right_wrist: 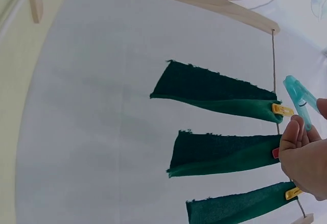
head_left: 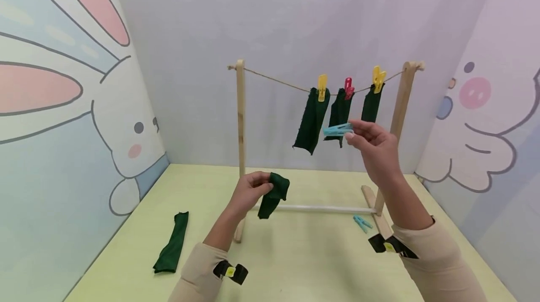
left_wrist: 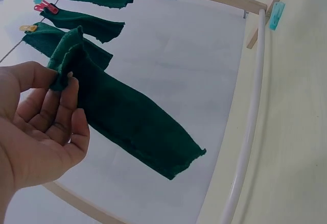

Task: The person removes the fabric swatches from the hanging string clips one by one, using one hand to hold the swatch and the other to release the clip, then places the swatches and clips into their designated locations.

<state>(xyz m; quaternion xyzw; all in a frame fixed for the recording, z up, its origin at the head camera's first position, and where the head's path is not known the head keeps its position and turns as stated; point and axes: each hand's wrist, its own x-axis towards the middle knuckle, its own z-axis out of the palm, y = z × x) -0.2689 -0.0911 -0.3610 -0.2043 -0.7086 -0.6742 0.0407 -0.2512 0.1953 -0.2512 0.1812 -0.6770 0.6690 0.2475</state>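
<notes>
Between thumb and fingers my left hand (head_left: 251, 190) pinches the top end of a dark green cloth strip (left_wrist: 133, 117), which hangs down from it in front of the wooden frame. My right hand (head_left: 377, 147), raised higher, pinches a light blue clothespin (head_left: 337, 130) by its handle ends. Behind it, three green cloth strips hang from a string (head_left: 276, 79). Yellow clothespins (head_left: 322, 88) hold the left and right strips, and a red clothespin (head_left: 348, 88) holds the middle one (head_left: 339, 113).
Another green strip (head_left: 172, 243) lies on the pale yellow table (head_left: 312, 264) at the left. Near the frame's right foot (head_left: 377, 213) lies a second blue clothespin (head_left: 362, 223). Wooden posts (head_left: 241, 119) carry the string, with a white bar (head_left: 325, 209) low between them.
</notes>
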